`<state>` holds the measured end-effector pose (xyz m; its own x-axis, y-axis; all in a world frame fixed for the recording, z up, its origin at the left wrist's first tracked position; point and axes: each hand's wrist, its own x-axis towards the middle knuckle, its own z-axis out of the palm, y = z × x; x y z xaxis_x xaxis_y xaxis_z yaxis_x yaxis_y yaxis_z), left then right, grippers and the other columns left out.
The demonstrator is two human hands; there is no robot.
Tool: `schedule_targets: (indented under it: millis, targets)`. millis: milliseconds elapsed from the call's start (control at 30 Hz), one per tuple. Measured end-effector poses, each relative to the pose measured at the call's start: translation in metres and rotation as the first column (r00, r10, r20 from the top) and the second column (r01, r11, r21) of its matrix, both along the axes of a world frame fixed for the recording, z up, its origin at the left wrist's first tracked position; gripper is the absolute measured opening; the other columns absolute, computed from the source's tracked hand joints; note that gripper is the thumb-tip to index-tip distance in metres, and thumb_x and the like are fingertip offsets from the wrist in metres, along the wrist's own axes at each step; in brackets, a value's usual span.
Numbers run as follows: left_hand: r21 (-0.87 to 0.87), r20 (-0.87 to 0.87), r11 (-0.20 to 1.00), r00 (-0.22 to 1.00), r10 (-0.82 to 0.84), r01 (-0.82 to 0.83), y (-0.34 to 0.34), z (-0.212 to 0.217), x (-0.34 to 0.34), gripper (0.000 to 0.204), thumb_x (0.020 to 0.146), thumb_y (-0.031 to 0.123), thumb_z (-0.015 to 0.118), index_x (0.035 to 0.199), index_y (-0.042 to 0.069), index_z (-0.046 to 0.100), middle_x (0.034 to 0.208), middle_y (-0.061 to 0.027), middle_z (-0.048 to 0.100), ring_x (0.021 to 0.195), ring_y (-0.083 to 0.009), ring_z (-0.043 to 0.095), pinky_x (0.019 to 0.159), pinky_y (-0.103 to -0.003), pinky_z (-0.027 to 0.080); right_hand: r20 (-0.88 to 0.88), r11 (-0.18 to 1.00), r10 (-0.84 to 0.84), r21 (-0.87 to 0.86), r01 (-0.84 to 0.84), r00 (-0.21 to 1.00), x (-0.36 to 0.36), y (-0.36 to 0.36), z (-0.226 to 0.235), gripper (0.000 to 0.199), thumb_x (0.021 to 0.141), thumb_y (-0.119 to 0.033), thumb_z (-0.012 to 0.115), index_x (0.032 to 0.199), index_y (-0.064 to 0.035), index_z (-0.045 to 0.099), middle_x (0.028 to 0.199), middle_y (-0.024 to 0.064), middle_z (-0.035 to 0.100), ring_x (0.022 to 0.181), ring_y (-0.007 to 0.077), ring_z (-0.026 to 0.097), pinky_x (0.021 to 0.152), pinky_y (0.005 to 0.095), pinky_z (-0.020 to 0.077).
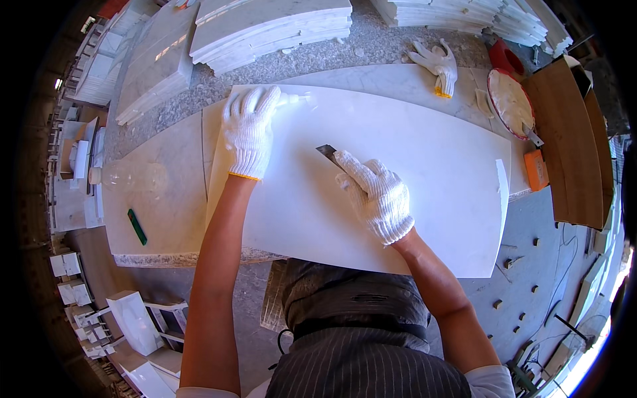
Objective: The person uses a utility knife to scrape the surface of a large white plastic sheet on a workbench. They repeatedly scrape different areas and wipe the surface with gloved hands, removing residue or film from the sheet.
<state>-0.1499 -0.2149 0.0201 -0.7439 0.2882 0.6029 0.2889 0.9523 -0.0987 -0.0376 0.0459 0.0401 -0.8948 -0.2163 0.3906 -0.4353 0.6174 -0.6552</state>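
The white slab (398, 166) lies flat across the bench (159, 219), filling the middle of my view, its long edges bowed, its near edge just above my apron.

My left hand (247, 129), in a white knit glove, lies flat and unclenched on the slab's top-left corner, at about 11 o'clock from the slab's centre. The fingers are spread, the palm pressed down; it grips nothing.

My right hand (373, 194), also gloved, sits near the slab's centre, closed around a scraper blade (327, 154). The dark blade sticks out of the fist toward 10 o'clock, its tip against the slab surface. The blade lies between my two hands, nearer the right.

Surroundings:
- A spare pair of gloves (436, 63) lies at 1 o'clock, beyond the slab's far edge.
- A round white disc with a red rim (509, 101) is at 2 o'clock, off the right corner.
- An orange block (535, 169) is at 3 o'clock, just beside the slab's right end.
- A green marker (137, 226) lies on the bench at 9 o'clock, well apart from the slab.
- Stacks of cut stone (272, 26) sit at 12 o'clock, behind the bench.
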Motion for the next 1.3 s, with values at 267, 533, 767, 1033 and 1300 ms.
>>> schedule_targets:
  millis: [267, 533, 767, 1033, 1300]
  targets:
    - [0.021, -0.028, 1.0, 0.999, -0.02, 0.021, 0.0, -0.001, -0.001, 0.04, 0.085, 0.014, 0.067, 0.124, 0.024, 0.069, 0.118, -0.0043, 0.066, 0.113, -0.0359, 0.06, 0.105, -0.05, 0.045, 0.002, 0.999, -0.019, 0.04, 0.019, 1.0, 0.0, -0.001, 0.0, 0.038, 0.091, -0.021, 0.072, 0.129, -0.0141, 0.067, 0.075, 0.0098, 0.062, 0.05, 0.0232, 0.059, 0.045, 0.035, 0.0491]
    - [0.009, -0.054, 1.0, 0.999, 0.004, -0.004, 0.001, -0.005, -0.003, 0.038, 0.086, 0.012, 0.063, 0.121, 0.024, 0.07, 0.117, -0.0021, 0.066, 0.108, -0.033, 0.063, 0.105, -0.049, 0.045, -0.049, 0.999, -0.028, 0.028, 0.029, 0.998, 0.0, -0.001, -0.003, 0.038, 0.091, -0.02, 0.072, 0.128, -0.0134, 0.068, 0.075, 0.0092, 0.062, 0.05, 0.0213, 0.058, 0.044, 0.0334, 0.0479]
    - [0.109, 0.055, 0.994, 0.999, -0.002, -0.004, 0.0, 0.004, 0.003, 0.039, 0.088, 0.014, 0.066, 0.126, 0.02, 0.066, 0.115, -0.0051, 0.068, 0.109, -0.0331, 0.061, 0.101, -0.046, 0.047, -0.057, 0.998, -0.051, 0.036, 0.053, 0.997, -0.002, -0.004, -0.001, 0.037, 0.089, -0.02, 0.074, 0.125, -0.0135, 0.07, 0.074, 0.0096, 0.062, 0.05, 0.0228, 0.058, 0.044, 0.0344, 0.0484]
    - [0.445, 0.094, 0.895, 0.996, -0.007, -0.036, 0.006, 0.019, 0.012, 0.034, 0.09, 0.009, 0.071, 0.123, 0.007, 0.063, 0.111, -0.015, 0.068, 0.105, -0.0353, 0.064, 0.091, -0.042, 0.052, 0.051, 0.994, -0.076, -0.069, 0.08, 0.996, 0.001, -0.004, 0.01, 0.037, 0.088, -0.023, 0.075, 0.124, -0.0148, 0.071, 0.08, 0.013, 0.066, 0.058, 0.0299, 0.064, 0.054, 0.0386, 0.0533]
    - [0.793, 0.138, 0.597, 0.99, 0.017, -0.121, 0.011, 0.02, 0.041, 0.037, 0.091, 0.01, 0.073, 0.125, 0.001, 0.062, 0.12, -0.0118, 0.065, 0.109, -0.0251, 0.063, 0.096, -0.034, 0.049, 0.055, 0.995, -0.066, -0.07, 0.07, 0.996, 0.003, -0.002, 0.016, 0.039, 0.092, -0.023, 0.072, 0.128, -0.0098, 0.068, 0.086, 0.0157, 0.067, 0.066, 0.0327, 0.066, 0.061, 0.0401, 0.0538]
